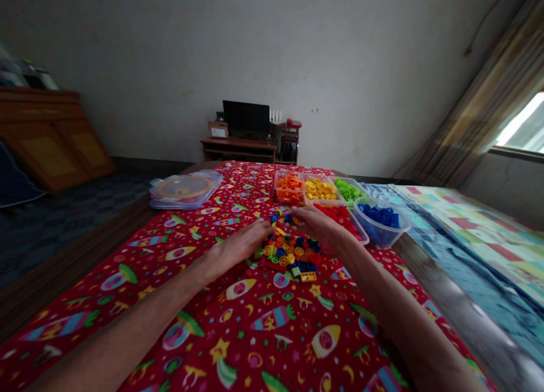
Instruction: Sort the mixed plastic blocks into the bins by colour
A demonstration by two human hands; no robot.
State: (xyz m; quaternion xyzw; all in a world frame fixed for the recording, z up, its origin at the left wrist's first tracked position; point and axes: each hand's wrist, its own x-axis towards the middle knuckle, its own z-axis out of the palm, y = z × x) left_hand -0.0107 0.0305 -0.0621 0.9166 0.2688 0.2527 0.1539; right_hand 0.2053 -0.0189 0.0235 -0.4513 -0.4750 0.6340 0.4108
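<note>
A heap of small plastic building blocks (pixel 291 252) in yellow, blue, orange, red and green lies on a red patterned cloth (pixel 255 301). My left hand (pixel 250 236) is at the heap's left edge, its fingers bent together with the tips among the blocks. Over the far right of the heap, my right hand (pixel 312 221) curls its fingers down toward small pieces. What either hand grips is too small and hidden to name. Just beyond the right hand stands a clear box of red blocks (pixel 340 217). A yellow block (pixel 308 277) lies at the near edge of the heap.
Clear containers hold orange blocks (pixel 289 188), yellow blocks (pixel 319 190), green blocks (pixel 349 191) and blue blocks (pixel 380 215). Stacked plastic lids (pixel 185 189) lie at the far left. A bed (pixel 467 233) adjoins the right side. A monitor (pixel 246 119) stands on a desk beyond.
</note>
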